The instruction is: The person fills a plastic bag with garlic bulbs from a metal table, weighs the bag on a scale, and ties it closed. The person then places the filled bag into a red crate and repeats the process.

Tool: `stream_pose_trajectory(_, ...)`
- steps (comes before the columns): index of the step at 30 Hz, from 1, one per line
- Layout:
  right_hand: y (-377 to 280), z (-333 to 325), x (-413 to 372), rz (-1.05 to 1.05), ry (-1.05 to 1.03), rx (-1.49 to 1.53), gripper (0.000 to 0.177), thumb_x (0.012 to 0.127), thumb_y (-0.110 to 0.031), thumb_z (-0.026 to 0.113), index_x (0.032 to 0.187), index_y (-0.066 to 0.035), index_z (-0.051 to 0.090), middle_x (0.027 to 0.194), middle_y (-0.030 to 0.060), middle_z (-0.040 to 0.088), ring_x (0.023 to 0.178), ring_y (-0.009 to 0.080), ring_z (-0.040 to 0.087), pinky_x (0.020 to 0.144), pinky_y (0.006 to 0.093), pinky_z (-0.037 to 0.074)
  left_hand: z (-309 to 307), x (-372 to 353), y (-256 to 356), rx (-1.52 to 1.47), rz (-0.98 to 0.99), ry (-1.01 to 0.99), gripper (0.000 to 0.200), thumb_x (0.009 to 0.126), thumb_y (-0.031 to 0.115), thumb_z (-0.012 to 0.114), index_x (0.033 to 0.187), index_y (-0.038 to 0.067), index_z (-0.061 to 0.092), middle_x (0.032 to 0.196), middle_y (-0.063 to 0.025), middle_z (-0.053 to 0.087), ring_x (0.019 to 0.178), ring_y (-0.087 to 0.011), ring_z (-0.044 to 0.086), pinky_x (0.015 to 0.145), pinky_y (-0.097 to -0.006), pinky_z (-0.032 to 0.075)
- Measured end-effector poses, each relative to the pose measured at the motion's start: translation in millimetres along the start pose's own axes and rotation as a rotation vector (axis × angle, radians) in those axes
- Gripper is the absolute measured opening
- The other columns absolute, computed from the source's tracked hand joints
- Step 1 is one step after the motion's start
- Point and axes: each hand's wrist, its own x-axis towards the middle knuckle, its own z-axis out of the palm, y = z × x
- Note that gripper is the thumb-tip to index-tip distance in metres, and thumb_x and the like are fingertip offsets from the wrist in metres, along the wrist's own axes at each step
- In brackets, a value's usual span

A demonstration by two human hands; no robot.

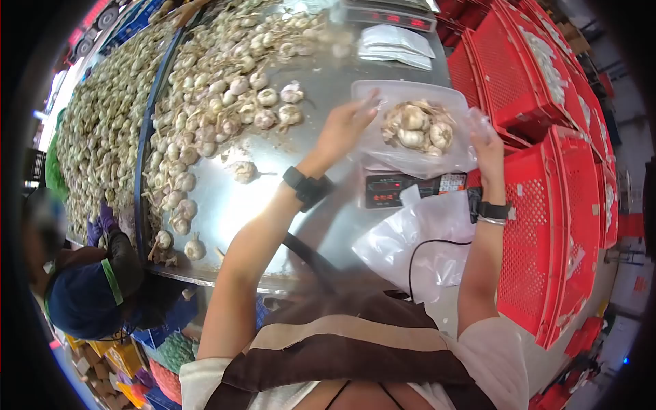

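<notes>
A clear plastic bag (383, 156) with several garlic bulbs (415, 126) in it lies on the white tray (369, 85) of a weighing scale (384, 190). At the bag's left edge, my left hand (346, 130) has its fingers closed on the plastic; the fingertips are slightly blurred. My right hand (487, 154) pinches the bag's right side, which is pulled up a little. The scale's red display is lit just below the bag, and its keypad is partly covered by loose plastic.
Loose garlic (239, 85) is heaped on the metal table (273, 256), with more beyond a blue divider (156, 89). Empty plastic bags (417, 236) hang at the front edge. Red crates (540, 225) stand right. A second scale (393, 17) is at the back. A co-worker (82, 301) in purple gloves works at left.
</notes>
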Motion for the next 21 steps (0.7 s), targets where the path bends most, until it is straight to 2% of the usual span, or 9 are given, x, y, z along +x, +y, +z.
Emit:
stream_pose_trajectory(3, 7.9, -10.4, -5.5, 0.107, 0.028, -0.091, 0.047, 0.075, -0.007, 0.061, 0.118, 0.004, 0.046, 0.115, 0.0129, 0.051, 0.101, 0.0175, 0.051, 0.085, 0.0287, 0.04, 7.3, 2.3, -2.1, 0.24, -0.067, -0.041, 0.047, 0.082, 0.022, 0.059, 0.122, 0.002, 0.046, 0.118, -0.0097, 0.053, 0.104, -0.0111, 0.047, 0.088, -0.0245, 0.036)
stream_pose_trajectory(5, 3.9, -5.4, -5.0, -0.086, 0.236, -0.257, 0.046, 0.075, -0.011, 0.065, 0.114, 0.003, 0.047, 0.104, 0.0081, 0.056, 0.09, 0.0123, 0.052, 0.081, 0.0251, 0.041, 15.3, 2.0, 6.3, 0.522, 0.088, 0.09, 0.056, 0.073, 0.024, 0.069, 0.12, 0.001, 0.048, 0.114, -0.0147, 0.054, 0.099, -0.0171, 0.053, 0.082, -0.0273, 0.041)
stream_pose_trajectory(7, -23.7, 9.8, -7.4, -0.13, 0.356, -0.342, 0.057, 0.072, -0.019, 0.07, 0.117, 0.004, 0.044, 0.111, 0.0132, 0.051, 0.1, 0.0176, 0.049, 0.085, 0.0278, 0.039, 23.8, 1.5, 12.0, 0.621, 0.008, 0.116, 0.061, 0.068, 0.025, 0.071, 0.118, -0.001, 0.047, 0.109, -0.0196, 0.055, 0.099, -0.0252, 0.053, 0.081, -0.0313, 0.041)
stream_pose_trajectory(9, -50.9, 26.0, -7.2, -0.351, 0.403, -0.541, 0.076, 0.066, -0.029, 0.073, 0.125, -0.002, 0.035, 0.125, 0.022, 0.036, 0.111, 0.0348, 0.04, 0.09, 0.0384, 0.037, 27.9, 5.5, 7.5, 0.685, 0.129, 0.215, 0.063, 0.067, 0.023, 0.071, 0.118, -0.001, 0.044, 0.104, -0.0207, 0.056, 0.096, -0.0288, 0.054, 0.08, -0.0351, 0.042)
stream_pose_trajectory(12, -56.0, 47.2, 1.9, -0.388, 0.462, -0.758, 0.09, 0.06, -0.034, 0.076, 0.129, -0.001, 0.028, 0.124, 0.0259, 0.035, 0.117, 0.0369, 0.034, 0.096, 0.0423, 0.029, 34.5, 7.3, 8.3, 0.883, 0.259, 0.356, 0.059, 0.068, 0.021, 0.069, 0.116, 0.0, 0.043, 0.099, -0.0186, 0.057, 0.08, -0.0274, 0.056, 0.073, -0.0344, 0.045)
stream_pose_trajectory(15, -38.9, 46.1, 11.8, -0.133, 0.401, -0.895, 0.093, 0.063, -0.038, 0.072, 0.133, -0.008, 0.019, 0.132, 0.0251, 0.023, 0.116, 0.0428, 0.032, 0.091, 0.0424, 0.035, 26.8, 10.9, 8.1, 0.882, 0.191, 0.379, 0.049, 0.07, 0.018, 0.067, 0.11, 0.0, 0.047, 0.093, -0.0151, 0.059, 0.071, -0.0227, 0.056, 0.067, -0.0306, 0.045)
stream_pose_trajectory(17, 8.3, 19.4, 30.6, -0.236, 0.457, -0.742, 0.077, 0.067, -0.034, 0.068, 0.129, -0.008, 0.031, 0.124, 0.0253, 0.036, 0.114, 0.0397, 0.037, 0.09, 0.0423, 0.036, 18.3, 14.9, 9.9, 0.796, 0.125, 0.31, 0.041, 0.071, 0.017, 0.066, 0.106, 0.0, 0.051, 0.089, -0.0126, 0.059, 0.068, -0.0194, 0.056, 0.064, -0.0281, 0.045)
stream_pose_trajectory(19, 17.1, -1.5, 41.1, -0.005, 0.108, -0.516, 0.053, 0.068, -0.023, 0.066, 0.114, -0.005, 0.049, 0.107, 0.0207, 0.053, 0.103, 0.0358, 0.048, 0.086, 0.0403, 0.04, 14.2, 19.5, 16.3, 0.653, 0.002, 0.165, 0.025, 0.074, 0.013, 0.063, 0.095, 0.0, 0.057, 0.08, -0.0073, 0.058, 0.066, -0.0113, 0.053, 0.06, -0.0242, 0.042)
stream_pose_trajectory(21, 13.1, -6.2, 38.0, -0.119, 0.179, -0.577, 0.047, 0.066, -0.019, 0.066, 0.108, -0.004, 0.054, 0.1, 0.0177, 0.056, 0.095, 0.0316, 0.053, 0.081, 0.0375, 0.042, 18.2, 22.5, 22.5, 0.578, 0.017, 0.183, 0.02, 0.075, 0.011, 0.062, 0.091, 0.0, 0.058, 0.079, -0.0049, 0.057, 0.067, -0.0088, 0.052, 0.06, -0.0235, 0.041)
